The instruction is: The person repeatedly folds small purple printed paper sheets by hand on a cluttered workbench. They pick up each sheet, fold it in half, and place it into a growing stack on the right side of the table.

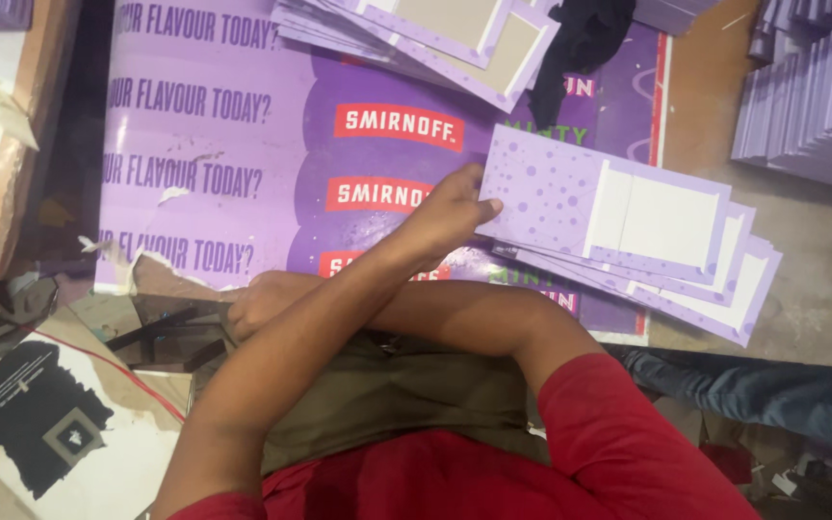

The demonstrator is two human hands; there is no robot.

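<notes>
— What is being handled, and where does it lie?

— A top card (pixel 551 188), lilac with darker dots and a white panel, is being touched at its left edge. It lies uppermost on a fanned stack (pixel 729 294) of like cards, which rests on a large printed purple sheet (pixel 214 144), right of centre.

— How are the hands placed?

— The arms are crossed. The left hand (pixel 450 207) is reached over to the card, its fingers drawn together and the thumb laid on the card's edge. Whether fingers are tucked beneath cannot be told, so a true pinch cannot be confirmed. The right hand (pixel 260 299) is loosely curled near some dark strips (pixel 161 327). It is half hidden by the left forearm, and nothing can be seen held in it.

— Which step is judged to be in hand?

— The handling of the uppermost card at its edge, it is judged: either it is being squared on the fan or separated from it.

— What would a clean separation call for?

— Only the top edge would have to be caught, and the cards beneath kept from being dragged along.

— What else is nearby?

— More lilac stacks (pixel 811 96) and a black cloth (pixel 580 43).
</notes>
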